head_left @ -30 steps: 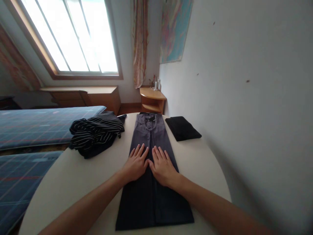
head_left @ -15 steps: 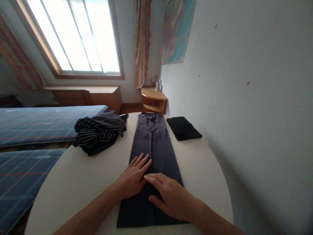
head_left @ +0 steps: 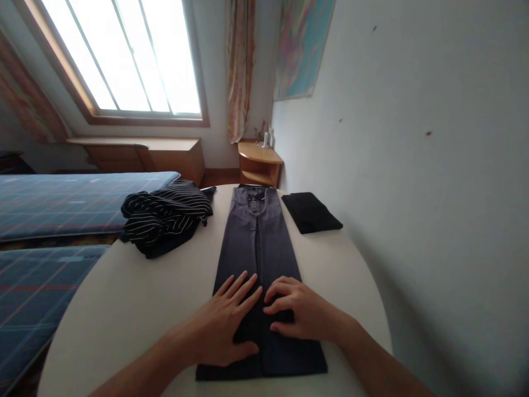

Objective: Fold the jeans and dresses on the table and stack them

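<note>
**Dark blue-grey fabric trousers [head_left: 275, 248] laid lengthwise on a round white tabletop [head_left: 124, 309]**

From left to right: a blue plaid mattress [head_left: 82, 204] lies beyond the table's edge. A crumpled black garment with thin white stripes [head_left: 171, 212] occupies the tabletop's far left. The bare left hand [head_left: 221, 328] is palm down on the left trouser leg, its 5 digits spread, its heel reaching past the cloth's outer edge. The trousers run down the middle, flat, their long axis pointing away from the person: waistband at the far rim, 2 hems at the near end. Both hands are nearer the hems, 1 per leg, so most of the length extends forward of the fingertips. The bare right hand [head_left: 303, 309] arches over the right leg, fingers half curled, thumb apart; no pinched fold is visible. At far right lies a folded, flat piece of black cloth [head_left: 312, 212].
</note>
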`<state>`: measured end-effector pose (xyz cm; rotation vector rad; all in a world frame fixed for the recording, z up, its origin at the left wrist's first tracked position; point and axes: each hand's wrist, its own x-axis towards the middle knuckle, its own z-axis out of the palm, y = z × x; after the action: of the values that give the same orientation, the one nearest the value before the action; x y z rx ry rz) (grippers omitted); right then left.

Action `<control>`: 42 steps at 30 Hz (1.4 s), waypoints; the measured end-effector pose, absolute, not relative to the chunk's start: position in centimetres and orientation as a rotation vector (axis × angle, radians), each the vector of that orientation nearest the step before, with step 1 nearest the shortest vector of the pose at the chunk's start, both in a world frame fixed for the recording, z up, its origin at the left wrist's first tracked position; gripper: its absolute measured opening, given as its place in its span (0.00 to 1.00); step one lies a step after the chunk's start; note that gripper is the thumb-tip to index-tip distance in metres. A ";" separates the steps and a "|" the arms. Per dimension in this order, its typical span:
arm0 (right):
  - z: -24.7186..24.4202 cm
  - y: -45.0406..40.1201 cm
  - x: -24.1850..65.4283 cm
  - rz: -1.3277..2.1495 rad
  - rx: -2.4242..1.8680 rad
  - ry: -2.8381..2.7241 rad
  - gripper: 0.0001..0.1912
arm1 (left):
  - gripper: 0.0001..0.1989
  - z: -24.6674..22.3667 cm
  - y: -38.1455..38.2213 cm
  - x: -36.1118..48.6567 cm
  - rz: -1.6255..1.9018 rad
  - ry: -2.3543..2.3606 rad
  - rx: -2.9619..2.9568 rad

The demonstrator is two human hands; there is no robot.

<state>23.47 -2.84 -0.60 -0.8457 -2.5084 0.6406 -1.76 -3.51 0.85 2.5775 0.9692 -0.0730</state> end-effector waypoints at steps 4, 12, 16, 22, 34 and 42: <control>-0.7 -3.3 23.3 0.627 -0.812 -2.523 0.11 | 0.52 1.3 -3.9 -1.7 -0.107 0.988 2.524; -1.2 -5.2 21.1 0.542 -0.624 -2.766 0.20 | 0.32 1.5 -4.4 -1.4 -0.043 1.030 2.488; -0.6 -5.7 20.7 0.467 -0.638 -2.839 0.17 | 0.20 2.7 -5.0 -1.5 -0.111 0.965 2.454; -0.3 -5.9 20.8 0.501 -0.656 -2.835 0.16 | 0.29 3.8 -6.5 -0.8 -0.208 0.935 2.420; -0.4 -5.8 20.7 0.519 -0.634 -2.849 0.17 | 0.13 3.4 -7.9 0.2 -0.440 1.061 2.519; -0.1 -6.1 20.2 0.470 -0.796 -2.812 0.18 | 0.13 3.4 -7.3 -0.1 -0.265 1.035 2.531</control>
<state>20.22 -6.06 -0.10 -0.7961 -2.8119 0.4697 -0.10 -7.33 3.36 2.5310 1.0349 -0.2645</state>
